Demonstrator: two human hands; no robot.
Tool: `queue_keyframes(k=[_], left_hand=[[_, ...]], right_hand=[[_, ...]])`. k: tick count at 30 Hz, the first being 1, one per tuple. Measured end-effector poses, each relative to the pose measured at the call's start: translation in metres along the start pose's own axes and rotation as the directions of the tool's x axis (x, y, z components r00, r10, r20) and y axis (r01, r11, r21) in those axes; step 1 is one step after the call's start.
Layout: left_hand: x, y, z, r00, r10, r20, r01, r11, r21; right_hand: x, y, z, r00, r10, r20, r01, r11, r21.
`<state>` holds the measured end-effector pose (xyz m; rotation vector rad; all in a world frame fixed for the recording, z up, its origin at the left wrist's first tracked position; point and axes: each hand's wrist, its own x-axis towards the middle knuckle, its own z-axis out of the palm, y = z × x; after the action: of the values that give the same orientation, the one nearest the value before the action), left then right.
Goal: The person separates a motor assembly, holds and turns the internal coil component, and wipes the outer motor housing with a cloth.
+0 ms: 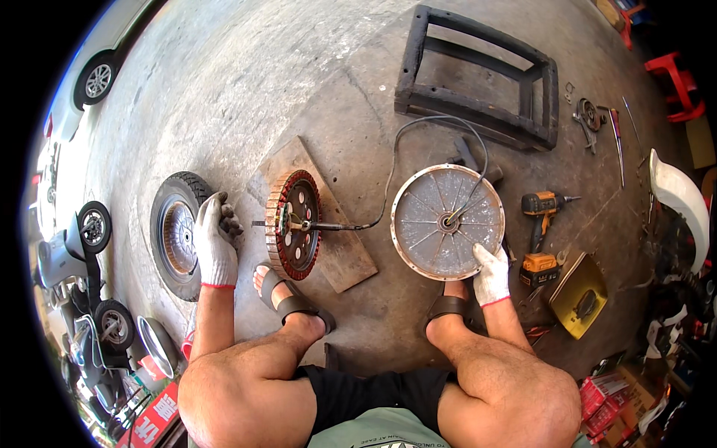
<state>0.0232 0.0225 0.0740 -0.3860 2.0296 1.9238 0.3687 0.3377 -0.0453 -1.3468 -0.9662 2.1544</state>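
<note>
right of centre in the frame, holding a round grey cover (422, 224) by its lower right rim with the white-gloved right hand (492, 276), with fingers clamped on the edge. at left, holding the left hand (217, 246) with curled fingers just beside a tyred wheel (176, 235); cannot tell whether touching it, or whether fully closed. left of centre, showing 1 copper-wound stator (297, 250), joined by 1 cable (393, 164) to the cover's centre.

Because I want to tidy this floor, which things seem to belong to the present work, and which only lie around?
Seemingly in the work:
round metal cover, in the right hand
copper-coiled core and its cable
tyred wheel, beside the left hand

Apparently lying around:
black frame
white curved panel
yellow panel
drill, unheld
</note>
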Motion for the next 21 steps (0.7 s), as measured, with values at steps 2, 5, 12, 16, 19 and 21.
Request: queue_keyframes(k=[2, 5, 12, 16, 19, 21], left_hand=[[0.000, 0.000, -0.001, 1.000, 0.014, 0.007, -0.014, 1.000, -0.005], [0.000, 0.000, -0.001, 1.000, 0.024, 0.005, -0.024, 1.000, -0.010], [-0.003, 0.000, 0.000, 1.000, 0.030, 0.000, -0.030, 1.000, 0.001], [-0.004, 0.000, 0.000, 0.999, 0.035, 0.002, -0.035, 0.999, 0.006], [-0.004, -0.001, -0.001, 0.999, 0.037, 0.004, -0.037, 0.999, 0.003], [-0.004, -0.001, 0.001, 0.999, 0.036, 0.004, -0.036, 0.999, 0.011]], right_hand=[[0.001, 0.001, 0.000, 1.000, 0.002, 0.004, -0.002, 1.000, 0.001], [0.003, 0.005, -0.005, 1.000, 0.006, 0.009, -0.006, 1.000, -0.007], [0.005, 0.010, -0.008, 1.000, 0.011, 0.011, -0.011, 1.000, 0.008], [0.004, 0.008, -0.004, 1.000, 0.014, 0.003, -0.014, 0.999, 0.029], [0.001, 0.007, 0.003, 0.999, 0.032, -0.015, -0.030, 0.996, 0.079], [0.002, 0.010, 0.001, 0.998, 0.046, -0.035, -0.043, 0.995, 0.094]])
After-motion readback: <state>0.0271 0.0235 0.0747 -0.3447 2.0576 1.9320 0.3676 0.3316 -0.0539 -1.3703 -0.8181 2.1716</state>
